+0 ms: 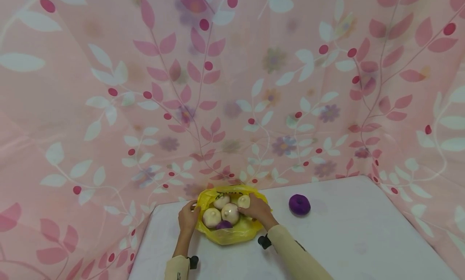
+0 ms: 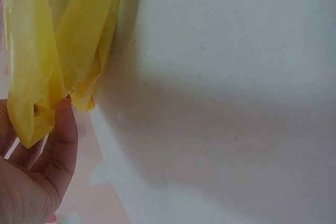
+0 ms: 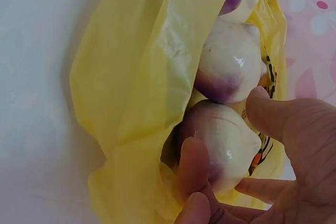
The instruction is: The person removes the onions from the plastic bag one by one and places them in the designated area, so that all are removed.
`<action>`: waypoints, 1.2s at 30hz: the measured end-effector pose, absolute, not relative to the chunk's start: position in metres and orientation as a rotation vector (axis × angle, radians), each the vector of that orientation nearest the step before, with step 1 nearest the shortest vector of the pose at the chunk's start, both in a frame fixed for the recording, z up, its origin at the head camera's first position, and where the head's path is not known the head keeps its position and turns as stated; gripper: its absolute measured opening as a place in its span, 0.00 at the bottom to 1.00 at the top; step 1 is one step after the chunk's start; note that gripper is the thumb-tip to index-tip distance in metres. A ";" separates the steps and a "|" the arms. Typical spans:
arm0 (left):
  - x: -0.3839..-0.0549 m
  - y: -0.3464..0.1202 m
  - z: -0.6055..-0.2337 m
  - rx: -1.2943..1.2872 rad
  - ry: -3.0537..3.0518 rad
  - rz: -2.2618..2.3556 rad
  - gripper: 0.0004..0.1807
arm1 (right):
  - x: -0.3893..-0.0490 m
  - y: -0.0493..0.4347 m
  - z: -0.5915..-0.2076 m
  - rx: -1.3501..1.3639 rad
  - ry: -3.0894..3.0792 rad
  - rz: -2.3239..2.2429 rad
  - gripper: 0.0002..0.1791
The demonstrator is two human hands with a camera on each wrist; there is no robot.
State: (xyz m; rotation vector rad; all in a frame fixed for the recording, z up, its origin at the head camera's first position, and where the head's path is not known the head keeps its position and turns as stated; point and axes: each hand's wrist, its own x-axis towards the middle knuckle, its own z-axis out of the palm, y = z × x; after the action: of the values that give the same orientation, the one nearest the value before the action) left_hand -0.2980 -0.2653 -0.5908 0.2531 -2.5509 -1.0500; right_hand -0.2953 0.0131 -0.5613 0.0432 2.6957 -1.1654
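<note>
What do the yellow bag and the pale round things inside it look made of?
Yellow bag: probably thin plastic film, slightly glossy; it's translucent and creased. Pale round things: smooth, glossy, perhaps painted plastic; sharp highlights show the shine, core material unclear.

Pink leaf-print backdrop (image 1: 232,90) hangs behind & on both sides of wht tbl (image 1: 345,243).

your left hand (image 2: 39,179) sits in the lower left corner, its fingers gripping the crumpled edge of a thin, translucent yellow bag (image 2: 79,22) that fills the upper left. to the right you see the white desk (image 2: 247,35), with a few dark specks and a broad soft shadow (image 2: 210,129). pink patterned cloth (image 2: 97,198) shows just beside your hand.
</note>
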 end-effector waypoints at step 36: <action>-0.298 -0.267 -0.595 0.245 -2.552 -1.040 0.14 | -0.299 0.007 -0.579 0.144 2.862 -1.251 0.33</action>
State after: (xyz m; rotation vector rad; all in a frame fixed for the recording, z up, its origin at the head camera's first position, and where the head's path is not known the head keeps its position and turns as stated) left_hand -0.2981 -0.2675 -0.5950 0.2450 -2.5524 -1.0403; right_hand -0.2986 0.0070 -0.5794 0.1436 2.8616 -1.2514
